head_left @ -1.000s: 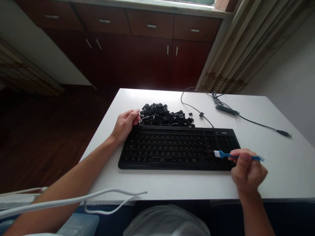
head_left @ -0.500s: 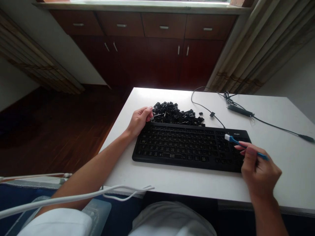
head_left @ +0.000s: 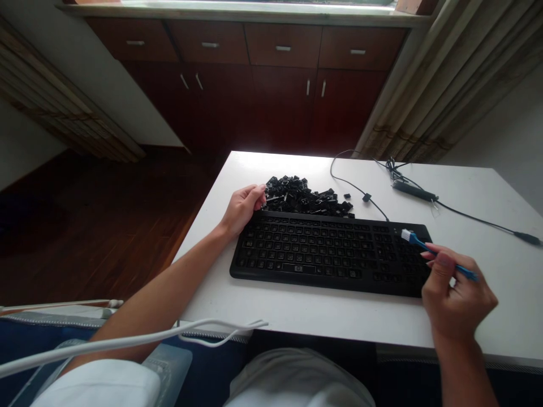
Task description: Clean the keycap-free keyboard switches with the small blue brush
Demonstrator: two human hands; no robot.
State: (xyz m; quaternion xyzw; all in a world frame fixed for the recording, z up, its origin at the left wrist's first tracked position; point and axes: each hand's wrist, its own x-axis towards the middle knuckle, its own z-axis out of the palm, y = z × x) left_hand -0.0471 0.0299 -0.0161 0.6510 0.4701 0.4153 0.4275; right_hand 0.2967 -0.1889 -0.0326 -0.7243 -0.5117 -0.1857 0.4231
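A black keyboard lies across the white table, its keycaps off and the small key sockets showing. My right hand pinches the blue handle of a small brush. The brush's white bristles are over the keyboard's upper right part; whether they touch it I cannot tell. At the keyboard's far left corner, my left hand rests with curled fingers. A tiny glint shows by its fingertips, too small to name. Behind the keyboard is a heap of loose black keycaps, close to my left fingertips.
Two loose keycaps lie apart from the heap, one by the keyboard's cable. A bundled black cord with a dark, stick-like piece is at the back right. A white cable crosses in front of the table.
My right hand and the brush have moved a little to the right along the keyboard. My left hand stays at the far left corner.
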